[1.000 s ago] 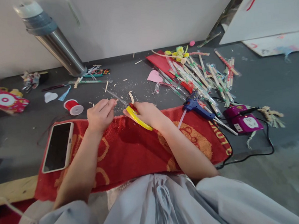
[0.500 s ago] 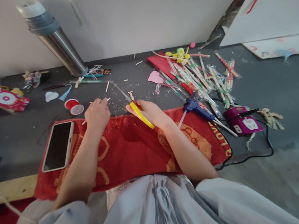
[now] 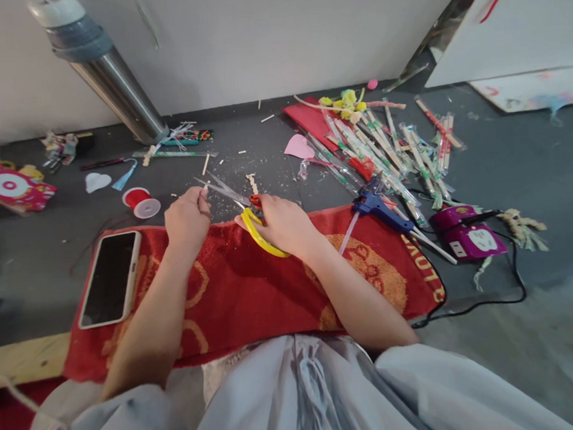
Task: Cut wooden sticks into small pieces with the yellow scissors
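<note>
My right hand point(image 3: 287, 223) is closed around the handles of a pair of scissors point(image 3: 261, 236) with yellow and red grips. Their blades stand apart and point up and left, close by the fingertips of my left hand point(image 3: 185, 218). Those fingers are pinched on a thin pale stick point(image 3: 207, 190), of which only a short end shows; the rest is hidden. Tiny pale chips and short stick pieces point(image 3: 206, 164) lie scattered on the dark table just past the blades. Beneath both forearms a red towel point(image 3: 258, 291) covers the table's near edge.
A phone point(image 3: 111, 278) rests on the towel's left, below a red thread spool point(image 3: 142, 203). A steel flask point(image 3: 120, 89) stands at the back. Rightward lie wrapped sticks point(image 3: 375, 147), a blue glue gun point(image 3: 381, 210) and a purple box point(image 3: 468, 232) with a black cable.
The scissors have swung leftward toward my left hand, and their blades have parted. My left hand has stayed nearly in place, with less of the stick showing.
</note>
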`<state>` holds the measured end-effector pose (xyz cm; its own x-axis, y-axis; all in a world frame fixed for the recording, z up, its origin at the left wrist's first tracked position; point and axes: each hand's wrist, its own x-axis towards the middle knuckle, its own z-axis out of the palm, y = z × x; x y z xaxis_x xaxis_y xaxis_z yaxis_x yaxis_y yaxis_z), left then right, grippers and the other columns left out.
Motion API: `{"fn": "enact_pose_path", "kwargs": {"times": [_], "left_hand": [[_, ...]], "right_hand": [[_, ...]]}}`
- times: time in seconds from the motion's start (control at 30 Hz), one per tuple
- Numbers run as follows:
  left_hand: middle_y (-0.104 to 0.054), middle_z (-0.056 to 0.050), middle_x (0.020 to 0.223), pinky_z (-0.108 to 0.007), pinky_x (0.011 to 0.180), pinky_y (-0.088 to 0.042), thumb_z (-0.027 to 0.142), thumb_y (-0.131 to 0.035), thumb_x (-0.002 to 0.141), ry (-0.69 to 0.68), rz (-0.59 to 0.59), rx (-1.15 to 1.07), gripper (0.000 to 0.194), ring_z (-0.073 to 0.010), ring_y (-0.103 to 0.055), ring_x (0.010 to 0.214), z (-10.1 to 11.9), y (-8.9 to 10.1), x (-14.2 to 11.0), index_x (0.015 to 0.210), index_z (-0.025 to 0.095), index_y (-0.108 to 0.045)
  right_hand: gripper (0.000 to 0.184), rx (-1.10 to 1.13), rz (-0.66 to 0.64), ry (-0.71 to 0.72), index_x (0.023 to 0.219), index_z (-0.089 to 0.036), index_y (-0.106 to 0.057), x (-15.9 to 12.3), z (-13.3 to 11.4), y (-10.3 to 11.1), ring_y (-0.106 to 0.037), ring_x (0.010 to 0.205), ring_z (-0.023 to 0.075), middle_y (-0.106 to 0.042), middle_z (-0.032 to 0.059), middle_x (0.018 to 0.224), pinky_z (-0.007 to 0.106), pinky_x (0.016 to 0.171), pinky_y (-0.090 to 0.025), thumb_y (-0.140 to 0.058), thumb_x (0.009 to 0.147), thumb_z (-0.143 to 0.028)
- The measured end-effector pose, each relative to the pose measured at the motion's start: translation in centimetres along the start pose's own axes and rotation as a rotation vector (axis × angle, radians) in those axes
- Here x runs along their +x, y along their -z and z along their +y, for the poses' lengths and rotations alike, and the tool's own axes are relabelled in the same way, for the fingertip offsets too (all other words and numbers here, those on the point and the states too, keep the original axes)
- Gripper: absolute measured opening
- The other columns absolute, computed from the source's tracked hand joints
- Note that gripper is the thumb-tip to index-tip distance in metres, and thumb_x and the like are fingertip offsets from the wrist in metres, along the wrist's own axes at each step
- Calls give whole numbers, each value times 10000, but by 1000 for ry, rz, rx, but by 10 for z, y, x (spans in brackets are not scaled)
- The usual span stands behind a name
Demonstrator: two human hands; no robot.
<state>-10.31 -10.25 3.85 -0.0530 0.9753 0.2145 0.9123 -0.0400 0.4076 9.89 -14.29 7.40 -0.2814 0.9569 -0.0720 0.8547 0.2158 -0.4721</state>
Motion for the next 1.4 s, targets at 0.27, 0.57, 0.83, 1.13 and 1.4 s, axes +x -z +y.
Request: {"fn": "enact_pose_path", "kwargs": {"times": [0.27,0.57,0.83,1.13,1.4], "left_hand": [[-651,-4,694,-250,677,-439,304,-421,928,-129,187,-292,230,-131,-583,635,24,-1,-12,850,198,-609],[-611,7,624,-220,526,-382,284,-454,890,-236,158,-397,256,-94,-502,526,38,2,-23,673,190,-551],[-598,12,616,-209,518,-390,278,-459,885,-244,151,-458,239,-94,-523,537,40,3,-23,684,193,-556],[-584,10,601,-220,519,-400,284,-477,884,-213,124,-457,241,-105,-541,538,37,2,-22,659,204,-513],[-568,4,607,-271,569,-413,302,-446,905,-216,104,-302,230,-140,-536,565,33,2,-21,731,217,-570]], "right_hand": [[670,-5,105,-8,1203,-37,-547,0,6,-8,-620,1113,338,-643,230,1171,429,954,-457,-451,917,-635],[677,78,98,112,1228,-67,-518,0,8,-11,-623,1113,303,-652,214,1150,424,979,-448,-426,914,-660],[683,71,70,112,1240,-52,-520,-1,8,-9,-627,1105,311,-653,213,1156,419,975,-452,-427,920,-648],[655,76,31,77,1253,-60,-533,-2,5,-4,-632,1121,288,-662,201,1176,378,964,-454,-440,931,-623],[563,58,-43,-35,1137,-132,-611,2,2,-3,-690,981,319,-729,164,1038,361,795,-484,-452,919,-627]]}}
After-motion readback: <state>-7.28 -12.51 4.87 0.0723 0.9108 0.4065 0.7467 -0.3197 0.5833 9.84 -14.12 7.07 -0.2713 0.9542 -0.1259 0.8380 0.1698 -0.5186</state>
